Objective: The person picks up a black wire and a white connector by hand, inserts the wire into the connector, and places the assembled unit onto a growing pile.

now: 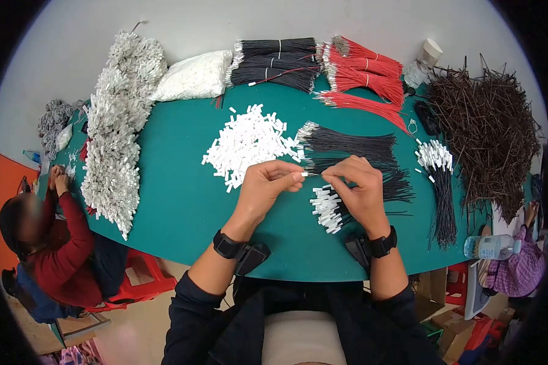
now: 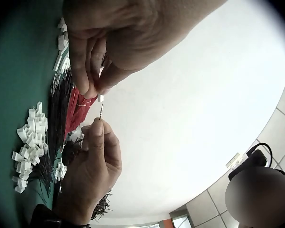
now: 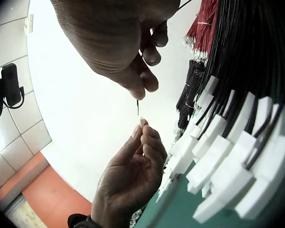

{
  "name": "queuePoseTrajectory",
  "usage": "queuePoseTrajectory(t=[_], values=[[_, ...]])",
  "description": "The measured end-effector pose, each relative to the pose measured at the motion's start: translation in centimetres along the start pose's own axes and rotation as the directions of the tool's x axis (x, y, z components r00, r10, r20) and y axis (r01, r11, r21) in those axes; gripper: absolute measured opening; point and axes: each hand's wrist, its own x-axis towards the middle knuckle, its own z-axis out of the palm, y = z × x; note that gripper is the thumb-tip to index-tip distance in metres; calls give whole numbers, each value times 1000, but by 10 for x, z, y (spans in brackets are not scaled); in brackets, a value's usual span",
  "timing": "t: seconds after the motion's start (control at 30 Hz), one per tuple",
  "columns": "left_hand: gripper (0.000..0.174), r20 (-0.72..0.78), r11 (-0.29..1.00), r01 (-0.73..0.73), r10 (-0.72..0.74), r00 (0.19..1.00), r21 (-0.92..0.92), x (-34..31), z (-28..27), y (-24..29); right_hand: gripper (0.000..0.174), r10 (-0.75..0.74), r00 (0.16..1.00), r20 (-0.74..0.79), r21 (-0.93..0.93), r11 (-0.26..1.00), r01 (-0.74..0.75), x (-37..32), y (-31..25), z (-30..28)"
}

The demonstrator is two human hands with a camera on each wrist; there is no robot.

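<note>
The left hand (image 1: 263, 190) pinches a small white connector (image 1: 304, 174) between thumb and fingertips. Facing it, the right hand (image 1: 360, 185) pinches a thin black wire whose metal tip (image 3: 137, 108) points at the connector. In the right wrist view a small gap shows between tip and connector (image 3: 142, 121). The wire runs back through the right hand's fingers. Beside the right hand lies a bundle of black wires with white connectors (image 1: 327, 210) on their ends. Loose white connectors (image 1: 246, 143) are heaped beyond the left hand, and loose black wires (image 1: 353, 141) lie beyond the right.
On the green table (image 1: 176, 164) are a tall white heap (image 1: 119, 115), a white bag (image 1: 195, 74), black bundles (image 1: 274, 61), red bundles (image 1: 365, 70), finished-looking wires (image 1: 441, 182) and a brown tangle (image 1: 487, 128). A bottle (image 1: 490, 247) is at the right edge; a person in red (image 1: 64, 261) sits left.
</note>
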Motion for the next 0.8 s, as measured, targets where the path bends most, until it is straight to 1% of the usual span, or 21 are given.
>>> queuePoseTrajectory(t=[0.27, 0.33, 0.47, 0.53, 0.63, 0.8], values=[[17, -4, 999, 31, -31, 1000, -27, -1, 0, 1, 9, 25, 1000, -9, 12, 1000, -25, -1, 1, 0], [17, -35, 998, 39, -41, 999, -44, -1, 1, 1, 9, 24, 1000, -1, 7, 1000, -24, -1, 1, 1], [18, -37, 999, 21, -23, 999, -46, 0, -1, -2, 8, 28, 1000, 12, 22, 999, -28, -2, 0, 2], [19, -48, 1000, -21, 21, 999, -15, 0, -1, -3, 8, 37, 999, 15, 21, 999, -37, -2, -1, 2], [18, -85, 999, -12, 9, 996, -44, -1, 3, 1, 7, 49, 999, 19, 12, 999, -49, -2, -1, 2], [17, -74, 999, 10, -12, 997, -36, -1, 1, 0, 6, 58, 998, 18, 7, 998, -58, -2, -1, 3]])
